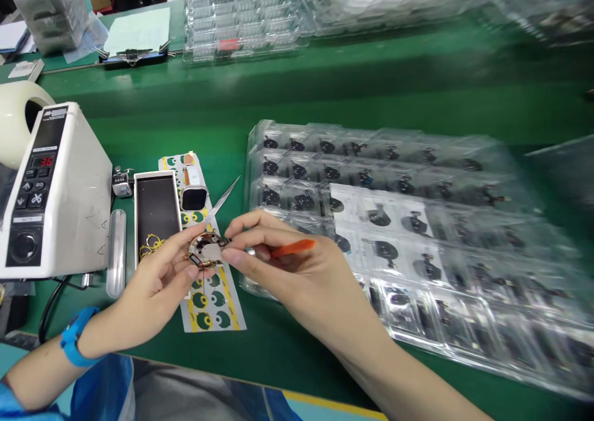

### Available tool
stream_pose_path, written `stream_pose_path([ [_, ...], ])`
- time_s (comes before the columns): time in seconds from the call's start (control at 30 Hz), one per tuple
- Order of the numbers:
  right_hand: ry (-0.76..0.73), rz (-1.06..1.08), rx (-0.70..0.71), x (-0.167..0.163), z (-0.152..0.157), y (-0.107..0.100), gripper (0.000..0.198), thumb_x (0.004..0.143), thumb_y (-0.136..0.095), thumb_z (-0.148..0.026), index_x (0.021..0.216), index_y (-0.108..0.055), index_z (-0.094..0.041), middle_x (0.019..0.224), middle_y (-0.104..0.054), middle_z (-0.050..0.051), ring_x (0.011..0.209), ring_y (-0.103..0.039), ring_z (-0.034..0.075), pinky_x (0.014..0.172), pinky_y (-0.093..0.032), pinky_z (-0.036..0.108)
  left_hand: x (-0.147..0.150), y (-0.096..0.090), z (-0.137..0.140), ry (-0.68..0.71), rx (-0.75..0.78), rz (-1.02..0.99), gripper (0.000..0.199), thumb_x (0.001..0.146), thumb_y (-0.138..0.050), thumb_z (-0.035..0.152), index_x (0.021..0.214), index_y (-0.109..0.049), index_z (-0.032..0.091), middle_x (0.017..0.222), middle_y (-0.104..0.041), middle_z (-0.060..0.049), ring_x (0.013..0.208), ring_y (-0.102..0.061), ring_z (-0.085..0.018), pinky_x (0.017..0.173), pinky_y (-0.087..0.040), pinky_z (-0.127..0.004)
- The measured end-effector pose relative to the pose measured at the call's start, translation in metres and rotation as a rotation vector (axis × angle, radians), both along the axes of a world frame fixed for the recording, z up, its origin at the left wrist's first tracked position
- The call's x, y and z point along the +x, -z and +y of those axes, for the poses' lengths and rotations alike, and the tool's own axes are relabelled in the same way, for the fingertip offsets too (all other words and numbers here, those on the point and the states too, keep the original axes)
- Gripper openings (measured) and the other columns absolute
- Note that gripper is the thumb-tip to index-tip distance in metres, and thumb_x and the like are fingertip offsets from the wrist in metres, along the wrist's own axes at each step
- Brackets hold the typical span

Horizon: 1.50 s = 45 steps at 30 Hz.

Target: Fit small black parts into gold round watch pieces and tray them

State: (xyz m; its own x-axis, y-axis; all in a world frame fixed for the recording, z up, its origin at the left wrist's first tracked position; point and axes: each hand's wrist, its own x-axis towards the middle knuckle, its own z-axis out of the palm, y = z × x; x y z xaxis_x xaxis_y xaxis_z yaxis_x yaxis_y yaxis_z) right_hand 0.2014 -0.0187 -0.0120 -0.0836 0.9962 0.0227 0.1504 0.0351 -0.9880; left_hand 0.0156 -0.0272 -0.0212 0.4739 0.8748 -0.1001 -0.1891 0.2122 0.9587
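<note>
My left hand (160,278), a blue band at its wrist, pinches a small round electronic part (203,247) with a coppery rim and dark components. At the part's right edge, the thumb and fingertips of my right hand (273,254) are closed. An orange-handled tool (293,248) lies across that hand's fingers; its working end is hidden. A pointed metal blade or tweezer tip (225,198) sticks up beyond my left index finger; I cannot tell whether that hand holds it. Beneath lies a sheet of yellow and dark green stickers (211,322).
A large clear tray (288,155) of black round parts spreads to the right. On the left stand a white tape dispenser (88,192), a tally counter (122,182), a clear tube (116,254) and a shallow box (158,204) with yellow pieces. More trays (245,18) sit on the back shelf.
</note>
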Motion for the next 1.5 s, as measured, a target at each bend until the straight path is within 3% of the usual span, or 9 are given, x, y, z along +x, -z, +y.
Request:
stream_pose_path([
  [0.23,-0.034,-0.064,0.005,0.002,0.0,-0.001,0.013,0.079,-0.068,-0.026,0.068,-0.072,-0.024,0.08,-0.061,0.002,0.068,-0.056,0.013,0.057,-0.043,0.025,-0.003,0.002,-0.001,0.021,0.041,0.12,0.044,0.098,-0.05,0.021,0.139,-0.049,0.038,0.139,-0.053,0.001,0.111,-0.06,-0.016,0.101,-0.052,-0.029],
  [0.37,-0.035,-0.074,-0.015,0.002,0.0,-0.002,0.013,0.079,-0.068,-0.026,0.067,-0.071,-0.024,0.08,-0.061,0.001,0.066,-0.055,0.013,0.054,-0.042,0.024,-0.003,0.001,0.0,0.02,0.055,0.198,0.044,0.097,-0.05,0.02,0.138,-0.051,0.036,0.11,-0.063,0.0,0.089,-0.062,-0.013,0.099,-0.054,-0.032],
  [0.53,-0.025,-0.116,0.007,0.002,0.0,-0.001,0.014,0.08,-0.067,-0.025,0.066,-0.07,-0.024,0.079,-0.061,0.001,0.069,-0.057,0.014,0.059,-0.047,0.025,-0.002,0.0,0.0,0.008,0.043,0.218,0.045,0.096,-0.05,0.018,0.137,-0.052,0.037,0.083,-0.057,0.002,0.08,-0.059,-0.011,0.097,-0.054,-0.031],
  [0.77,0.024,-0.208,0.104,-0.003,-0.003,0.002,0.016,0.082,-0.063,-0.018,0.067,-0.066,-0.022,0.079,-0.062,0.0,0.066,-0.057,0.012,0.058,-0.046,0.023,0.004,0.002,-0.002,0.018,-0.025,0.046,0.049,0.09,-0.052,0.005,0.131,-0.056,0.033,0.094,-0.065,0.002,0.094,-0.062,-0.011,0.099,-0.05,-0.025],
  [1.0,0.055,-0.344,0.304,-0.016,-0.009,0.01,0.016,0.085,-0.061,-0.012,0.071,-0.06,-0.021,0.08,-0.061,0.001,0.068,-0.059,0.012,0.053,-0.044,0.022,0.017,0.002,0.003,-0.176,-0.035,0.066,0.019,0.088,-0.059,0.013,0.106,-0.062,0.019,0.075,-0.068,0.001,0.073,-0.067,-0.011,0.073,-0.056,-0.02],
  [1.13,0.122,-0.439,0.415,-0.017,-0.011,0.013,0.01,0.087,-0.061,-0.016,0.083,-0.055,-0.022,0.083,-0.059,0.003,0.069,-0.06,0.014,0.05,-0.042,0.025,0.018,0.0,0.005,-0.236,-0.091,0.05,0.014,0.086,-0.066,0.021,0.098,-0.062,0.017,0.075,-0.071,-0.001,0.068,-0.068,-0.014,0.07,-0.059,-0.024],
  [1.27,0.046,-0.416,0.355,-0.015,-0.009,0.013,0.008,0.088,-0.059,-0.016,0.093,-0.055,-0.021,0.088,-0.057,0.004,0.073,-0.059,0.015,0.052,-0.042,0.025,0.015,-0.003,0.006,-0.221,-0.124,0.054,0.019,0.083,-0.071,0.027,0.097,-0.062,0.017,0.078,-0.072,-0.002,0.069,-0.069,-0.016,0.068,-0.06,-0.027],
  [1.37,-0.064,-0.303,0.289,-0.015,-0.004,0.01,0.014,0.09,-0.054,-0.014,0.078,-0.053,-0.02,0.078,-0.052,0.0,0.069,-0.054,0.012,0.054,-0.041,0.023,0.015,-0.006,0.01,-0.178,-0.123,0.051,0.022,0.083,-0.072,0.03,0.096,-0.062,0.016,0.074,-0.071,-0.002,0.066,-0.068,-0.014,0.066,-0.06,-0.024],
  [1.5,-0.06,-0.265,0.288,-0.014,0.001,0.007,0.02,0.089,-0.05,-0.015,0.07,-0.045,-0.02,0.073,-0.047,-0.001,0.062,-0.048,0.011,0.054,-0.038,0.024,0.011,-0.009,0.01,-0.171,-0.015,0.128,0.02,0.085,-0.07,0.034,0.095,-0.062,0.018,0.075,-0.072,-0.001,0.066,-0.069,-0.013,0.064,-0.059,-0.02],
])
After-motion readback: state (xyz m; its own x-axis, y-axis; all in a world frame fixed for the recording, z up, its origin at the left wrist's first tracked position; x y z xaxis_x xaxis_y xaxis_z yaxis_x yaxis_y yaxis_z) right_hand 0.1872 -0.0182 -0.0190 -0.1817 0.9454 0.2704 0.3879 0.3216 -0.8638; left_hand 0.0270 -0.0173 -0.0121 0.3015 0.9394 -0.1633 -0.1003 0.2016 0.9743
